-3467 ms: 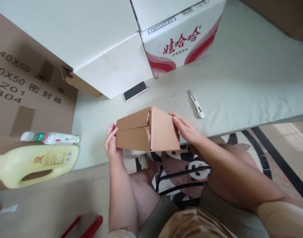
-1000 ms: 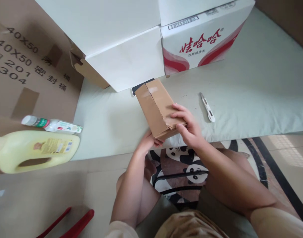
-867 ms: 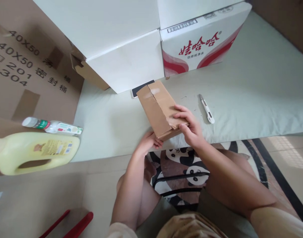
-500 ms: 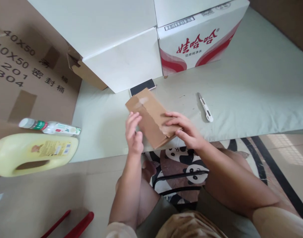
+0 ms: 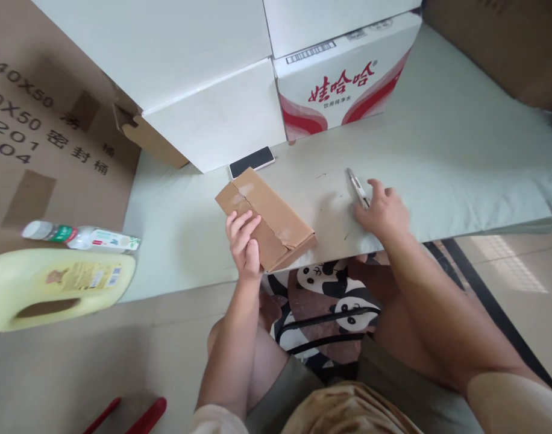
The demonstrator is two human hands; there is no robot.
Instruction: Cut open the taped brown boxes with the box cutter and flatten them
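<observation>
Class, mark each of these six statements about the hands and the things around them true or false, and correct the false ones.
1. The left hand is touching the small box. True.
2. The knife is closer to the left hand. False: it is closer to the right hand.
3. The bottle is beside the yellow jug. True.
4. The phone lies on the small box. False: it lies on the cloth.
5. The bottle's cap is green. False: it is white.
6. The water carton bears red lettering. True.
</observation>
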